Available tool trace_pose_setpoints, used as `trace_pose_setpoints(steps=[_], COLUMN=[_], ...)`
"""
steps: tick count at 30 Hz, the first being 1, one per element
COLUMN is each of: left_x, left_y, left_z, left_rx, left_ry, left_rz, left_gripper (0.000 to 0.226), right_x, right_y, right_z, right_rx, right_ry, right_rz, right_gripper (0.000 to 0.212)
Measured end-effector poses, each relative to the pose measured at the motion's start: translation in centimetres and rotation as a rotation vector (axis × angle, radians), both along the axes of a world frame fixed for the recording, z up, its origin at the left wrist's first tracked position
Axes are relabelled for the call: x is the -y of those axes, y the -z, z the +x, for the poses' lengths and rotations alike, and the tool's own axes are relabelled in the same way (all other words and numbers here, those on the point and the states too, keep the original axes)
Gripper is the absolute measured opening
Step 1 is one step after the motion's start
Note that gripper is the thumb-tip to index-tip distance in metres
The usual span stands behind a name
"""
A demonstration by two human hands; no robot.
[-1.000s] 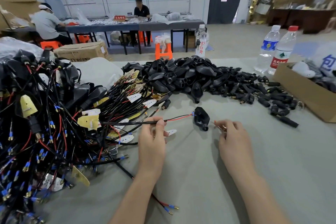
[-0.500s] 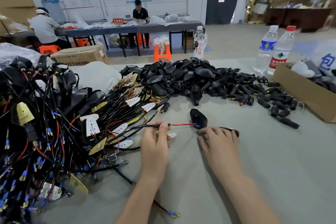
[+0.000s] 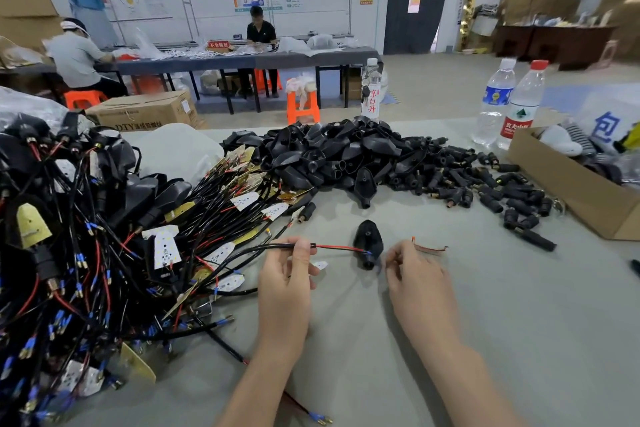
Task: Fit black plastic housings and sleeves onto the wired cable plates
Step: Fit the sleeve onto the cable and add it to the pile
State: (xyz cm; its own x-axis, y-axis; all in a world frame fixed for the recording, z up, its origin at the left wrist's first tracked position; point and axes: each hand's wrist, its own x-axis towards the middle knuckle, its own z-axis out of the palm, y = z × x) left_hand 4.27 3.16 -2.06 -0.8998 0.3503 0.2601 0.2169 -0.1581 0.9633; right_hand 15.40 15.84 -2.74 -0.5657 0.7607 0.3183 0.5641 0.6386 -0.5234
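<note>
We log: left hand (image 3: pixel 284 288) pinches black sheathed cable (image 3: pixel 273 247); its red wire (image 3: pixel 336 247) enters the black plastic teardrop housing (image 3: pixel 368 241) lying on grey table (image 3: pixel 502 322), just beside right hand (image 3: pixel 415 277), whose grip we cannot tell

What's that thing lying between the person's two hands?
A black plastic housing; the red wire of the cable pinched by the left hand runs into it. Shown in the head view.
</note>
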Motion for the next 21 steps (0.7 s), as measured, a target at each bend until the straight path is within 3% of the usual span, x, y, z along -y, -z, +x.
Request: trace_pose_setpoints(steps=[5, 11, 21], left_x=[-0.1, -0.3, -0.4], left_y=[-0.2, -0.1, -0.3], left_z=[-0.1, 0.0, 0.3], left_rx=[-0.002, 0.033, 0.033], left_ry=[-0.026, -0.013, 0.045], left_rz=[0.01, 0.0, -0.01], left_gripper=[0.014, 0.026, 0.023], right_x=[0.2, 0.2, -0.4], right_y=[0.1, 0.7, 0.6], right_z=[-0.6, -1.2, -0.5], right_rx=[-0.047, 0.137, 0.088], right_ry=[0.008, 0.032, -0.007], right_rz=[-0.077, -0.007, -0.016], right_gripper=[0.015, 0.046, 0.025])
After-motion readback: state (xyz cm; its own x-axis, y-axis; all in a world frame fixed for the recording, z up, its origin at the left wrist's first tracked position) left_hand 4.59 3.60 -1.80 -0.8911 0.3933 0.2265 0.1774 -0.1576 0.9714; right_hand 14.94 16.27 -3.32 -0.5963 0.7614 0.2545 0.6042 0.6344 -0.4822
